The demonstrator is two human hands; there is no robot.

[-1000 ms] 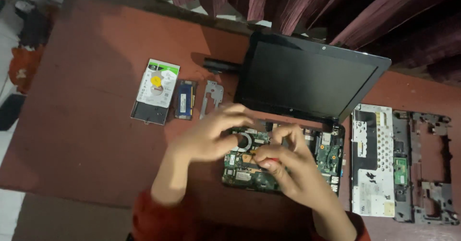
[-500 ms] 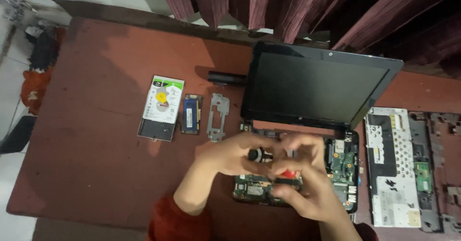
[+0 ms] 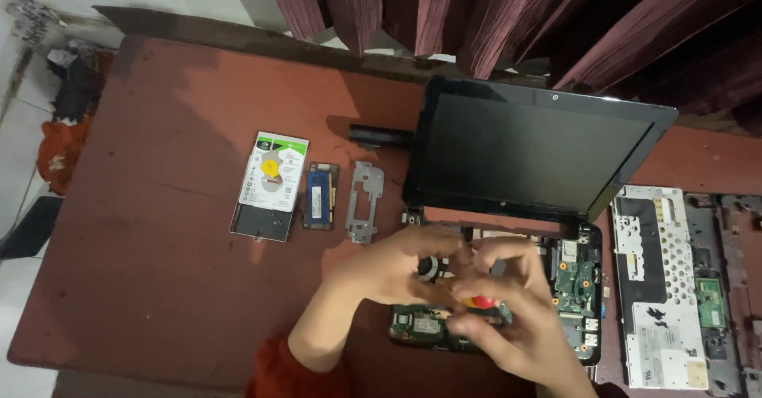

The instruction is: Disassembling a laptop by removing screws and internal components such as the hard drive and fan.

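Observation:
My left hand (image 3: pixel 389 267) and my right hand (image 3: pixel 516 307) meet over the opened base of a small laptop (image 3: pixel 575 283), whose green circuit board lies bare. Between the fingers I see a small round dark part (image 3: pixel 429 269) and a small red and yellow object (image 3: pixel 476 301); which hand grips which, I cannot tell. The laptop's black screen (image 3: pixel 532 152) stands open behind the hands. Much of the board is hidden under my hands.
On the reddish-brown table (image 3: pixel 159 247) lie a hard drive (image 3: pixel 271 184), a memory module (image 3: pixel 320 196), a grey metal bracket (image 3: pixel 365 201) and a black battery bar (image 3: pixel 381 136). A removed keyboard panel (image 3: pixel 655 287) and frame parts (image 3: pixel 730 287) lie at right. Dark curtains hang behind.
The view has shifted, so the laptop sits further right and lower. My hands have stayed together over the board, fingers working the small parts.

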